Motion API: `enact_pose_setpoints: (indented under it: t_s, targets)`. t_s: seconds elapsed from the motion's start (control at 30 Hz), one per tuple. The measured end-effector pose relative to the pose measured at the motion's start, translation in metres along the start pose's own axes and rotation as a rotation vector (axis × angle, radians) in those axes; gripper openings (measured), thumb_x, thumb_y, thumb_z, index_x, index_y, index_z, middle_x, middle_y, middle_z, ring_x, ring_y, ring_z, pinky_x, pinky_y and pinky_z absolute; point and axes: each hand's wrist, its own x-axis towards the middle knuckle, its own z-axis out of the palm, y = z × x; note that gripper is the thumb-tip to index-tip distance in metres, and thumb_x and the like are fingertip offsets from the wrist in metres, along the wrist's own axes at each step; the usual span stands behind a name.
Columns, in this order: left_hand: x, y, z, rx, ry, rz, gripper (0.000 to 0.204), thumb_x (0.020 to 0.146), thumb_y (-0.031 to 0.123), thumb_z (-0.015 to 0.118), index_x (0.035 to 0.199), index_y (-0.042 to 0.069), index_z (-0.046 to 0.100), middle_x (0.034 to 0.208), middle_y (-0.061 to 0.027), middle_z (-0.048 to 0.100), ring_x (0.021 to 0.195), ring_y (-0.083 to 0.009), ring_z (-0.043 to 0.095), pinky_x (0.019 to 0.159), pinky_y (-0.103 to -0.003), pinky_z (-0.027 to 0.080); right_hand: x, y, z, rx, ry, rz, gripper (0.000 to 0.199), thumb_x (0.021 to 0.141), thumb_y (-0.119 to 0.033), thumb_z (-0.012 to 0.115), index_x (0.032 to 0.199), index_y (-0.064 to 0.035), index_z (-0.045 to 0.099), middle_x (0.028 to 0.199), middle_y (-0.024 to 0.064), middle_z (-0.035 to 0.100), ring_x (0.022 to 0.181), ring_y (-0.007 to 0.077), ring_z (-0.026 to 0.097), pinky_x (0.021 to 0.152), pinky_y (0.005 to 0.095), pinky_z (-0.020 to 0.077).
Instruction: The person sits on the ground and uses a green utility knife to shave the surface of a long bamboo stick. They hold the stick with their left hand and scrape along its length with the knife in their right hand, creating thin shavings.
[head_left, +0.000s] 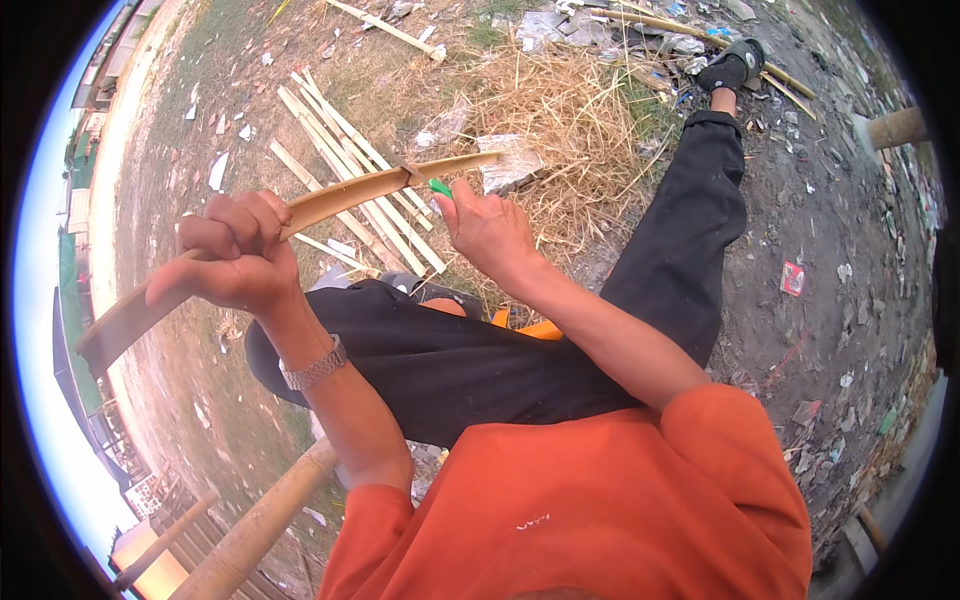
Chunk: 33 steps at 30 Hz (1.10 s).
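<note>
My left hand (238, 252) is wrapped round a long split bamboo strip (345, 196), which slants from the lower left up to the right. My right hand (490, 232) closes on a knife with a green handle (440, 188). Its dark blade lies against the strip, about midway between my left hand and the far tip. Beyond that tip a flat grey slab (510, 165) rests on the straw. Several pale split bamboo pieces (362, 165) lie on the ground behind the held strip.
Dry straw (570, 110) is heaped ahead of my outstretched leg (690, 220). A bamboo pole (265, 520) rises at the lower left, and another pole end (897, 128) juts in at the right. Scraps litter the dirt. Longer bamboo lies near my shoe (735, 68).
</note>
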Motion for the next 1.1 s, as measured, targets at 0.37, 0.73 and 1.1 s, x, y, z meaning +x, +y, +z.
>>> enact_pose_setpoints:
  t_s: [0.37,0.73,1.1]
  targets:
    - [-0.007,0.003,0.008,0.040,-0.046,-0.011,0.069,0.074,0.077,0.026,0.058,0.010,0.025,0.047,-0.0005,0.027,0.036,-0.0136,0.030,0.043,-0.030,0.036,-0.011,0.008,-0.026,-0.055,-0.093,0.034,0.042,0.096,-0.040,0.034,0.094,-0.0019,0.053,0.069,0.0299,0.057,0.071,0.0461,0.058,0.064,0.0538,0.0453]
    - [-0.011,0.007,0.015,0.014,-0.094,0.020,0.067,0.076,0.075,0.028,0.060,0.010,0.028,0.048,-0.0005,0.028,0.037,-0.0125,0.030,0.044,-0.030,0.038,-0.023,0.009,-0.061,0.292,-0.229,0.096,0.038,0.097,-0.032,0.033,0.091,0.0012,0.051,0.071,0.0234,0.054,0.071,0.0420,0.052,0.069,0.0469,0.0397]
    - [-0.008,0.001,0.009,-0.073,-0.204,0.018,0.069,0.071,0.080,0.028,0.058,0.012,0.027,0.047,0.0017,0.024,0.036,-0.0116,0.026,0.042,-0.031,0.037,-0.017,0.013,-0.027,0.244,-0.196,0.178,0.043,0.097,-0.030,0.030,0.091,0.0040,0.056,0.075,0.0285,0.059,0.075,0.0458,0.058,0.072,0.0522,0.0439]
